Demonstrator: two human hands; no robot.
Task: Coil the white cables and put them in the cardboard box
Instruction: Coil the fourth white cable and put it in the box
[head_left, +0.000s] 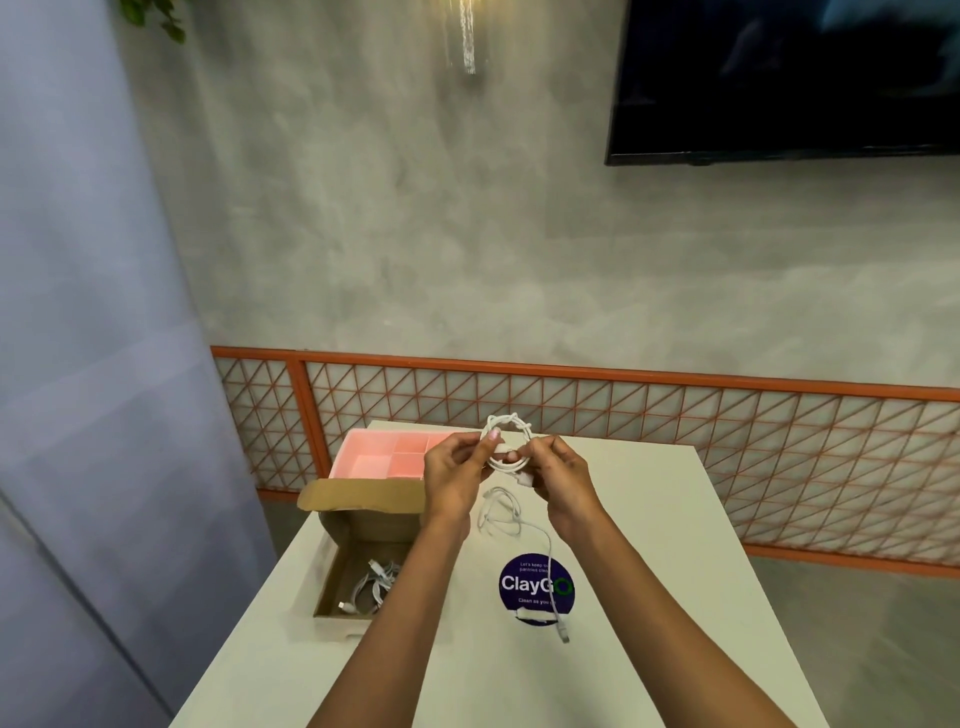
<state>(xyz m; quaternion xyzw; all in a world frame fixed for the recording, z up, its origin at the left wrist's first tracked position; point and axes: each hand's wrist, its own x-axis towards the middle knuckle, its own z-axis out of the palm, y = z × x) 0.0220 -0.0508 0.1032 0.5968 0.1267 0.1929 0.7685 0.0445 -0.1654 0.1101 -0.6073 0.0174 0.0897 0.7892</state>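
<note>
I hold a small coil of white cable (511, 427) up above the table, between both hands. My left hand (454, 475) pinches the coil's left side. My right hand (563, 480) grips its right side and the plug end. A second white cable (503, 514) lies loose on the table under my hands, its tail running over a round sticker to a plug (563, 634). The open cardboard box (332, 582) sits at the table's left edge, its flap up, with coiled white cables (374, 584) inside.
A pink divided tray (363, 457) stands behind the box at the table's far left corner. A dark blue round ClayGo sticker (535, 587) is stuck on the white table (649, 571). An orange lattice rail (675, 415) runs along the wall beyond.
</note>
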